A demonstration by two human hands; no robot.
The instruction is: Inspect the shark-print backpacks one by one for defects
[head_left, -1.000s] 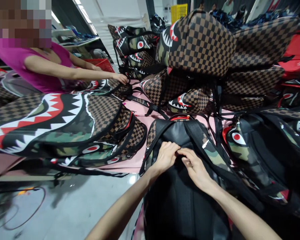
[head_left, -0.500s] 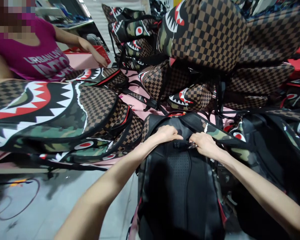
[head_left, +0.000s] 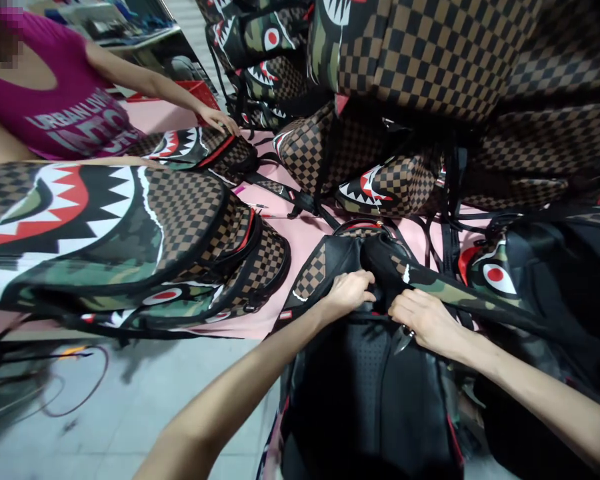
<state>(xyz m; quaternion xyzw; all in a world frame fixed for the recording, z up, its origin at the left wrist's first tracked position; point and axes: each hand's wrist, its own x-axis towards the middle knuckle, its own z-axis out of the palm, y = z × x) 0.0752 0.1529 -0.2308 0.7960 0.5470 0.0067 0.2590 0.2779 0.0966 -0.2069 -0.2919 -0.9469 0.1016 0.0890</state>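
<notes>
A black-backed backpack point(head_left: 360, 400) lies in front of me, its padded back panel facing up and its top end folded away from me. My left hand point(head_left: 353, 291) is closed at the top of it, fingers curled into the black material by the shoulder straps. Beside it my right hand point(head_left: 420, 317) is closed too, with thread snips point(head_left: 404, 341) in its palm, their metal blades pointing down towards the panel. Its fingertips press at the top edge of the backpack. One camouflage shoulder strap point(head_left: 440, 280) runs off to the right. What the fingertips pinch is partly hidden.
Shark-mouth backpacks point(head_left: 190, 220) lie on the pink table point(head_left: 275, 320) to the left. A tall pile of checkered backpacks point(head_left: 430, 53) stands at the back. Another backpack point(head_left: 555, 280) lies at right. Across the table, a co-worker's hand point(head_left: 220, 120) rests by a backpack.
The backpack's top has folded away, showing its straps and a checkered patch. Both my hands sit slightly lower and further right in view; the snips' blades now show. The co-worker's hand has moved right.
</notes>
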